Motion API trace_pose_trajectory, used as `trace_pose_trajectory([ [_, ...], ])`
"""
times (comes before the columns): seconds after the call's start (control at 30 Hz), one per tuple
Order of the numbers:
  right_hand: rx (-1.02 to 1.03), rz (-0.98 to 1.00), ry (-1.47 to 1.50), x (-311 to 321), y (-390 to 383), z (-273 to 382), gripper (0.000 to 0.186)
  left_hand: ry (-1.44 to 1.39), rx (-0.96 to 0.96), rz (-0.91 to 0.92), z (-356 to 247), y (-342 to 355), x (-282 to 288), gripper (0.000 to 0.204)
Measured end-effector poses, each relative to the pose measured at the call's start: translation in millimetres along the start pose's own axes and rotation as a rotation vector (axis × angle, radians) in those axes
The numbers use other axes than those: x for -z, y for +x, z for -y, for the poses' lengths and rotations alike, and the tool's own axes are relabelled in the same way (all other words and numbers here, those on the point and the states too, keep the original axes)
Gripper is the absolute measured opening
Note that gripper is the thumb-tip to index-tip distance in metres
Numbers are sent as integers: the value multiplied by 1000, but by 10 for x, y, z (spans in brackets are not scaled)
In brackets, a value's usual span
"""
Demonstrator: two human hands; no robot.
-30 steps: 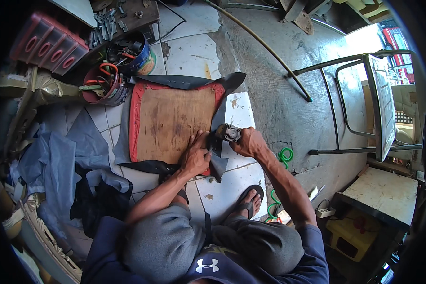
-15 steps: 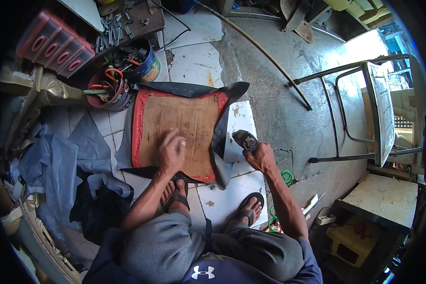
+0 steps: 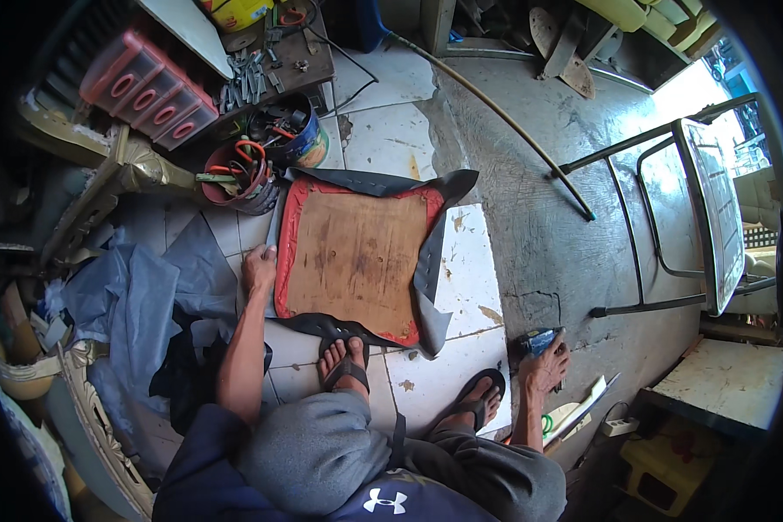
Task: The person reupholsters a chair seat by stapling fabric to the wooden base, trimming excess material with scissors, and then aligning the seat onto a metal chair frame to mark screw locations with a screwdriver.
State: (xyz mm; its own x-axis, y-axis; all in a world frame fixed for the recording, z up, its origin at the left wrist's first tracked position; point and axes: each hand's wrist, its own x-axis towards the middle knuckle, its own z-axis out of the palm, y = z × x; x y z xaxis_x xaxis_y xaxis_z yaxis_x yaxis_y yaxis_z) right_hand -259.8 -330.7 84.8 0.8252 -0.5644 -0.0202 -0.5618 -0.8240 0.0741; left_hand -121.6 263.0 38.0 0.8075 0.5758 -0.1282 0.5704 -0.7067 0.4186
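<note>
A square wooden seat panel (image 3: pixel 352 261) lies on the floor tiles in front of my feet, with red fabric (image 3: pixel 289 257) folded over its border. Dark grey cover material (image 3: pixel 430 265) sticks out around it, and a row of small staple marks shows along the far side. My left hand (image 3: pixel 258 268) is closed at the panel's left edge, its fingers curled on the cover material there. Off to the right, low over the concrete, my right hand (image 3: pixel 544 367) grips a dark blue and black staple gun (image 3: pixel 539 340), partly hidden by the fingers.
Two tubs of tools, one reddish (image 3: pixel 257 193) and one blue (image 3: pixel 309 143), stand beyond the panel's left corner. Loose grey cloth (image 3: pixel 130 296) is heaped at left. A long pole (image 3: pixel 505 117) and a metal-framed chair (image 3: pixel 639 235) lie at right. Green-handled scissors (image 3: pixel 546 424) are near my right wrist.
My left hand has gone from above the panel's middle to its left edge. My right hand has carried the staple gun down and right, away from the panel. The whole view has shifted slightly.
</note>
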Motion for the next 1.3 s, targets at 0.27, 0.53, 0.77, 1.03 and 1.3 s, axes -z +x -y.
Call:
trace_pose_trajectory([
  [0.27, 95, 773, 998, -220, -126, 1624, 79, -169, -263, -289, -1264, -706, 401, 20],
  [0.53, 592, 1658, 1288, 503, -959, 1967, 105, -308, -1121, -303, -3309, 145, 672, 12],
  [0.77, 1010, 953, 1071, 1088, -382, 1605, 60, -137, -1373, 115, -3726, -249, -568, 9],
  [1.03, 573, 155, 692, 419, 112, 1242, 30, -136, -1414, 277, -3634, -814, -1333, 11],
  [1.3, 533, 156, 464, -330, -95, 1285, 22, -347, -1030, 347, -2834, -1274, -1046, 33],
])
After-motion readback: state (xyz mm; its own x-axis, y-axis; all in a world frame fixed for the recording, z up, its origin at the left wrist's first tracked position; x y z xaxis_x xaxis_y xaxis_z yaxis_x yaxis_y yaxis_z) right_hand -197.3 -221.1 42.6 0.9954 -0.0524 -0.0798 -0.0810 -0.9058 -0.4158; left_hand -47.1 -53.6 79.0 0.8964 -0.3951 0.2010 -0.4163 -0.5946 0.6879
